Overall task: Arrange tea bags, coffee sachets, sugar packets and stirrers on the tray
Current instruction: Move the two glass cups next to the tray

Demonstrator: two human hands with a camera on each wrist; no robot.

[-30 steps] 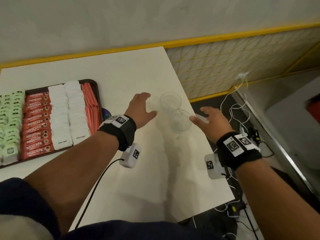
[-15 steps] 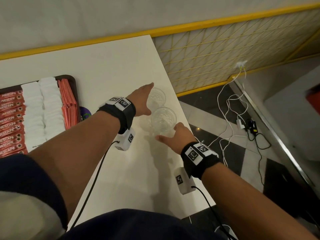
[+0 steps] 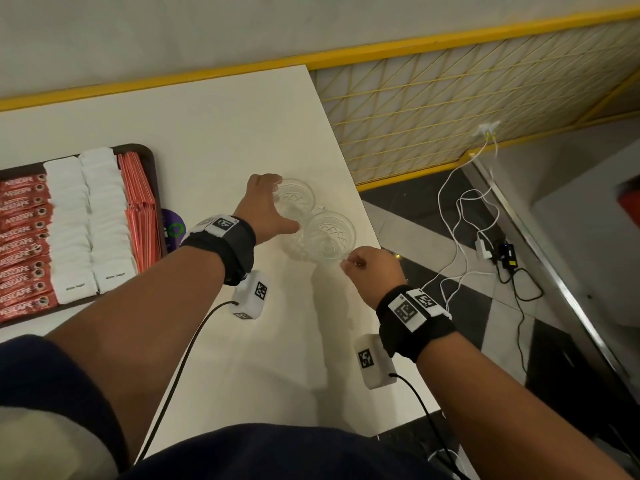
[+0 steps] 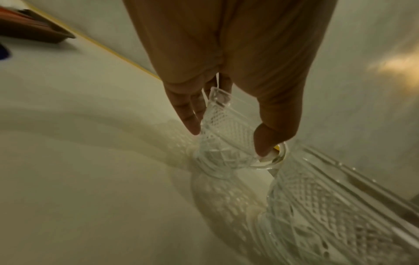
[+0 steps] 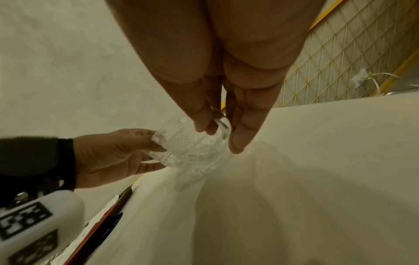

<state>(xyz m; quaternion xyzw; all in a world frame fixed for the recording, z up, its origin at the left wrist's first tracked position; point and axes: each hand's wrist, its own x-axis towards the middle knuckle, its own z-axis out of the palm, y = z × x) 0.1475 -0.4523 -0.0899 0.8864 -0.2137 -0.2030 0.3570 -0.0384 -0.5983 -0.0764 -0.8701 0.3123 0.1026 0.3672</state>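
Two cut-glass cups stand side by side near the table's right edge. My left hand grips the far cup, thumb and fingers round its wall. My right hand pinches the handle of the near cup. At the left, the dark tray holds rows of red Nescafe sachets, white sugar packets and thin red sticks. Whatever lies further left on the tray is cut off.
A purple round object lies between the tray and my left wrist. The table's right edge runs just beside the near cup, with tiled floor and white cables below. A yellow mesh fence stands behind.
Both hands came in from open beside the cups. The left now wraps the far cup, and the right has curled onto the near cup's handle. The camera swung left.
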